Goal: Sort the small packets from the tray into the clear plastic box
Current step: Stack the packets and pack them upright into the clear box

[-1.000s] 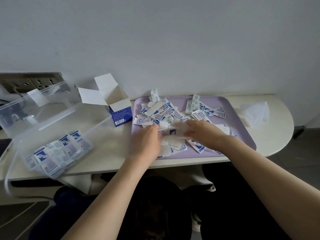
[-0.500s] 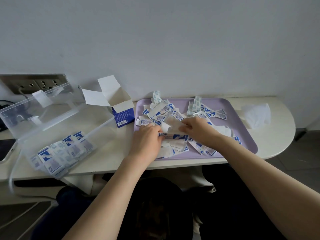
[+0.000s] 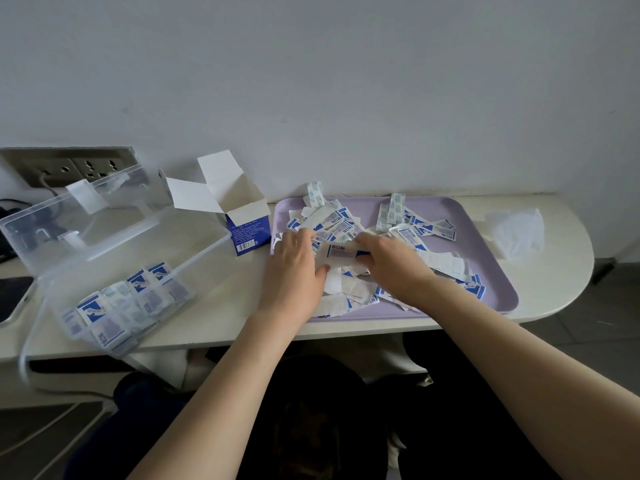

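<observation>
Gripping one packet [image 3: 341, 252] between them, both hands sit over the tray [image 3: 491, 237]. The left hand [image 3: 294, 268] holds the packet's left end, thumb under it and fingers curled over the top. The right hand [image 3: 391, 265] pinches the right end with bent fingers. The packet is white with a blue stripe and lies over the loose packets [image 3: 349, 223] heaped across the tray's left and middle. The box [image 3: 194, 258] stands well left of the tray on the table [image 3: 214, 306], its lid [image 3: 86, 209] tipped back, with sorted packets [image 3: 114, 306] in rows at its near end. An open carton [image 3: 247, 223] stands between box and tray. A crumpled tissue [image 3: 516, 233] lies right of the tray
</observation>
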Demonstrator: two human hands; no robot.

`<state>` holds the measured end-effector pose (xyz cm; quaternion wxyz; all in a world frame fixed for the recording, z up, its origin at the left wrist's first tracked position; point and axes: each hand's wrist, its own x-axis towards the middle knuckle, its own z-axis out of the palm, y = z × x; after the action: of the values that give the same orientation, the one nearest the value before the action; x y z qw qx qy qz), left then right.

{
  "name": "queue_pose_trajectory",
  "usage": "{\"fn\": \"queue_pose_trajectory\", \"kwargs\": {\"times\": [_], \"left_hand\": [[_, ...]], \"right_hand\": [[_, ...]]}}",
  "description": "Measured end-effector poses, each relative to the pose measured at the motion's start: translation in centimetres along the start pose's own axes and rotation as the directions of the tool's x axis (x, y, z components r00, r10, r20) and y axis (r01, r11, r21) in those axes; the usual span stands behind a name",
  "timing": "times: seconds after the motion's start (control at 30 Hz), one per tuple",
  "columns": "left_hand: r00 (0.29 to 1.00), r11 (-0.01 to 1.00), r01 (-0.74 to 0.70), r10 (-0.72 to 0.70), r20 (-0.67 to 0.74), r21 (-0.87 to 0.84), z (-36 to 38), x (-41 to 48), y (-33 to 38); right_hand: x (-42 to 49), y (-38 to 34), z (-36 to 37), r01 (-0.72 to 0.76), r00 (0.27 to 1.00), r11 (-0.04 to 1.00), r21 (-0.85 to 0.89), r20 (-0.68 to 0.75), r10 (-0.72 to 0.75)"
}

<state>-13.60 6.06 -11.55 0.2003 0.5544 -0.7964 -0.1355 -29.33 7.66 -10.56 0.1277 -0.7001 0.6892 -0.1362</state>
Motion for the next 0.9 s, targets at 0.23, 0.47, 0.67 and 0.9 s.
{"fn": "queue_pose_trajectory", "kwargs": {"times": [0.23, 0.47, 0.67, 0.9], "left_hand": [[0.995, 0.999, 0.017, -0.012, 0.101, -0.045, 0.4, -0.2, 0.4], [0.999, 0.999, 0.02, -0.019, 0.04, -0.032, 0.5, -0.1, 0.2], [1.0, 0.995, 0.008, -0.01, -0.022, -0.101, 0.4, -0.1, 0.1], [0.997, 0.994, -0.008, 0.0, -0.071, -0.106, 0.1, 0.0, 0.0]], "right_hand": [[-0.1, -0.6, 0.6, 0.067, 0.998, 0.997, 0.031, -0.018, -0.066], [-0.1, -0.6, 1.2, 0.117, 0.993, 0.993, -0.015, 0.037, -0.116], [0.2, -0.5, 0.5, 0.011, 0.998, 0.997, 0.079, -0.056, -0.007], [0.1, -0.2, 0.1, -0.049, 0.999, 0.988, 0.148, -0.006, 0.05]]}}
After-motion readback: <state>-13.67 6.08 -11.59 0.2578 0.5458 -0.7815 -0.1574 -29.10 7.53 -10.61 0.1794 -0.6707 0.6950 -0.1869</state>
